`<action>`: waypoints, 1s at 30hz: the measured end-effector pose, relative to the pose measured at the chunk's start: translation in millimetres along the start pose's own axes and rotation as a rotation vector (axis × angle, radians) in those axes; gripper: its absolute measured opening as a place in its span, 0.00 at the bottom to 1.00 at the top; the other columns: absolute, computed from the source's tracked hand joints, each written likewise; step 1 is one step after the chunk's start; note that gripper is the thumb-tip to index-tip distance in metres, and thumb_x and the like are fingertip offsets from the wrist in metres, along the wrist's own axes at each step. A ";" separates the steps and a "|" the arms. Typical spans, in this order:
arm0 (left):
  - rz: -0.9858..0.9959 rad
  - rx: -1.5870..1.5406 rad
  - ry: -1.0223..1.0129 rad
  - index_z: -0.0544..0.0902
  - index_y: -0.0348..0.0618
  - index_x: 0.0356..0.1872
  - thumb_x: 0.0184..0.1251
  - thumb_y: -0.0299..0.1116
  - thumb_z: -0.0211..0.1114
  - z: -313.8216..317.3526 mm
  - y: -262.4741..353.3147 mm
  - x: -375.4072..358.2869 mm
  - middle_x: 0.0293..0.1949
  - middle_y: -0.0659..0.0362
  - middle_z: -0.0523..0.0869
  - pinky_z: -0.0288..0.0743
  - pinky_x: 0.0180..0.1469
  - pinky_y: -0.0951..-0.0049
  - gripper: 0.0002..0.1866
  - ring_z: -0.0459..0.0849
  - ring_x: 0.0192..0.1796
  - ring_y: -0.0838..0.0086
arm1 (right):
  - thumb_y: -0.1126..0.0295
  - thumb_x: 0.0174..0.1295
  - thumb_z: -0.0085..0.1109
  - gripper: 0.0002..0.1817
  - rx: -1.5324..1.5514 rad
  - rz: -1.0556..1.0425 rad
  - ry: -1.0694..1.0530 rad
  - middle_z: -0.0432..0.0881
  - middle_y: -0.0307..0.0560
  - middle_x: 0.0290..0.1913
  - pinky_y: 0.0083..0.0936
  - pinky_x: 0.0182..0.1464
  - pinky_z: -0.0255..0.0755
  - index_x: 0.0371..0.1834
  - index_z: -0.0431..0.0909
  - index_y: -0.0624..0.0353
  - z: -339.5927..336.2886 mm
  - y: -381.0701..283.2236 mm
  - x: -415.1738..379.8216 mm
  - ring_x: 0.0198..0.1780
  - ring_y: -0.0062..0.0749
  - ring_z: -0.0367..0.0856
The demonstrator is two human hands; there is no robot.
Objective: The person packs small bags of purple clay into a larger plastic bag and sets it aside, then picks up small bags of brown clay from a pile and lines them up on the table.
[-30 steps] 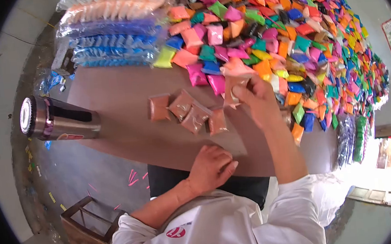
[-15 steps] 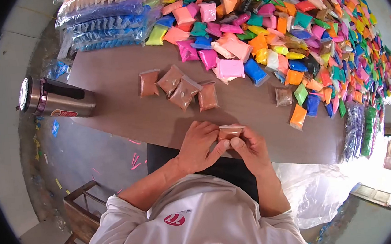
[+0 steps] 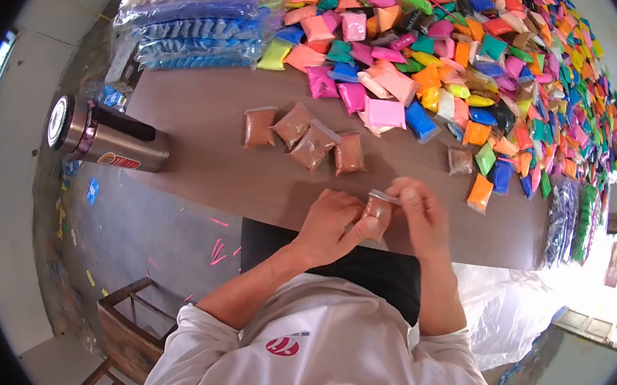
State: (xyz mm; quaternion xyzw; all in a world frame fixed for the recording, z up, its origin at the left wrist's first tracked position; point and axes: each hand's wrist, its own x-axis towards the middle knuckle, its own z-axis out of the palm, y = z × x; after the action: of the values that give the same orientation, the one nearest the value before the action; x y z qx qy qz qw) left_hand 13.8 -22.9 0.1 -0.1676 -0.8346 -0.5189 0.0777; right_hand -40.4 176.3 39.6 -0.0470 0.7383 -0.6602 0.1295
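A small clear packet of brown material (image 3: pixel 379 214) is held near the table's front edge, tilted, with its pale sealed edge upward. My left hand (image 3: pixel 335 223) grips it from the left, thumb across its front. At the upper right corner of that sealed edge, my right hand (image 3: pixel 423 215) has its fingers closed in a pinch; they are slightly blurred. Beyond my hands lie several similar brown packets: one on the left (image 3: pixel 260 126), two overlapping in the middle (image 3: pixel 313 146), and one on the right (image 3: pixel 349 153).
A large heap of colourful packets (image 3: pixel 458 52) covers the table's far and right side. Bagged blue packets (image 3: pixel 197 36) are stacked at the back left. A steel flask (image 3: pixel 114 141) lies at the left edge of the brown table (image 3: pixel 197 114). A wooden chair (image 3: pixel 131 321) stands left below.
The brown packet has turned from lying level between both hands to tilted upright in my left hand. My right hand has shifted right and up to its corner. The view has shifted slightly.
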 end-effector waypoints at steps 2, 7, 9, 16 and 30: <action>0.021 0.046 -0.004 0.85 0.41 0.32 0.69 0.42 0.67 1.4 0.4 -2.0 0.39 0.57 0.86 0.69 0.50 0.61 0.14 0.82 0.43 0.62 | 0.63 0.72 0.64 0.16 -0.143 -0.117 0.050 0.85 0.37 0.37 0.20 0.44 0.76 0.54 0.83 0.63 3.3 -9.2 12.3 0.40 0.18 0.80; 0.087 0.200 0.031 0.86 0.45 0.28 0.64 0.44 0.70 7.9 10.2 -1.5 0.32 0.62 0.81 0.67 0.48 0.63 0.13 0.79 0.40 0.67 | 0.63 0.63 0.70 0.20 -0.471 -0.196 -0.342 0.86 0.45 0.39 0.28 0.50 0.77 0.55 0.82 0.60 50.9 -68.7 54.3 0.44 0.33 0.85; 0.096 0.193 0.046 0.86 0.46 0.29 0.65 0.42 0.69 8.2 9.6 -1.2 0.31 0.62 0.79 0.67 0.48 0.63 0.12 0.78 0.40 0.67 | 0.61 0.58 0.71 0.21 -0.694 -0.327 -0.370 0.87 0.48 0.41 0.36 0.51 0.78 0.52 0.82 0.59 79.9 -65.6 79.5 0.47 0.42 0.85; 0.095 0.039 0.084 0.83 0.46 0.30 0.67 0.37 0.68 8.9 2.0 -6.5 0.33 0.63 0.82 0.69 0.49 0.61 0.08 0.81 0.44 0.66 | 0.58 0.49 0.76 0.29 -1.120 -0.536 -0.353 0.84 0.54 0.49 0.46 0.56 0.74 0.53 0.77 0.57 141.6 -37.9 121.0 0.54 0.52 0.80; 0.072 0.072 0.035 0.85 0.45 0.37 0.74 0.40 0.62 3.3 4.6 -7.8 0.38 0.62 0.85 0.69 0.53 0.60 0.11 0.80 0.49 0.64 | 0.57 0.42 0.80 0.31 -0.832 -0.574 -0.564 0.80 0.52 0.50 0.44 0.58 0.72 0.48 0.77 0.58 145.1 -47.6 131.5 0.55 0.50 0.77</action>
State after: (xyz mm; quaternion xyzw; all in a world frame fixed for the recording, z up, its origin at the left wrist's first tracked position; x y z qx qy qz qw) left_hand 22.8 -19.7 0.1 -0.1856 -0.8446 -0.4884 0.1170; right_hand -135.0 -0.9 55.9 -0.4666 0.8303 -0.2851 0.1077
